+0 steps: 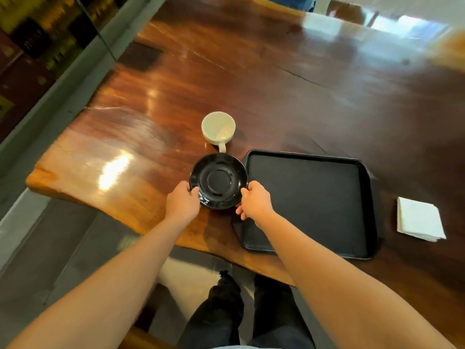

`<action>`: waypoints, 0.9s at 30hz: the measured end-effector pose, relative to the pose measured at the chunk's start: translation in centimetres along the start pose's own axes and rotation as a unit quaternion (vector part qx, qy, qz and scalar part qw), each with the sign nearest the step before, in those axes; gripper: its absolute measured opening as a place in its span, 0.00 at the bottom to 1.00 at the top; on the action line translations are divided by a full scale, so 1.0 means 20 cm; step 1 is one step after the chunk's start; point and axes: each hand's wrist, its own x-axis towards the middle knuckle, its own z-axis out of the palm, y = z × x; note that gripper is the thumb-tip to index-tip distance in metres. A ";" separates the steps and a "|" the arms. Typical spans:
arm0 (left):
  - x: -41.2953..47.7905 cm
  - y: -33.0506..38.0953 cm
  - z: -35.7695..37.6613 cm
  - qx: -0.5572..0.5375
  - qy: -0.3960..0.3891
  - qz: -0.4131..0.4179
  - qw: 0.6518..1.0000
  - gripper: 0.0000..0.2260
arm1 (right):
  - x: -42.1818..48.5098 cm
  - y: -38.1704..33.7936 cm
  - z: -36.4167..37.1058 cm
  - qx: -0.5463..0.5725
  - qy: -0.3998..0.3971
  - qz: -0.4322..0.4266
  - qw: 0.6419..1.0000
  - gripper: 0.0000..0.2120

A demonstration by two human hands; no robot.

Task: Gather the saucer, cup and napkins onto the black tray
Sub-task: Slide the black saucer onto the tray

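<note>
A glossy black saucer (218, 181) is held by both hands near the table's front edge. My left hand (181, 202) grips its left rim and my right hand (254, 200) grips its right rim. Just behind the saucer stands a white cup (218, 127), empty, its handle pointing toward me. The black tray (309, 197) lies directly right of the saucer, with nothing on it. A stack of white napkins (419, 219) rests on the table to the right of the tray.
The wooden table (276, 79) stretches far back and to the right. Its uneven front edge runs just below my hands. A wall and floor lie to the left, and my legs show below the table edge.
</note>
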 end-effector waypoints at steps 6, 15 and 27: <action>-0.02 0.16 0.10 0.007 -0.042 0.024 0.999 0.14 | 0.00 0.03 -0.20 -0.027 0.014 0.001 1.000 0.04; -0.03 0.37 0.33 0.027 -0.082 0.051 0.995 0.15 | 0.04 0.12 -0.46 0.045 0.080 0.040 0.995 0.05; -0.02 0.54 0.53 0.042 -0.106 0.047 0.992 0.16 | 0.14 0.16 -0.69 -0.029 0.057 0.053 0.997 0.04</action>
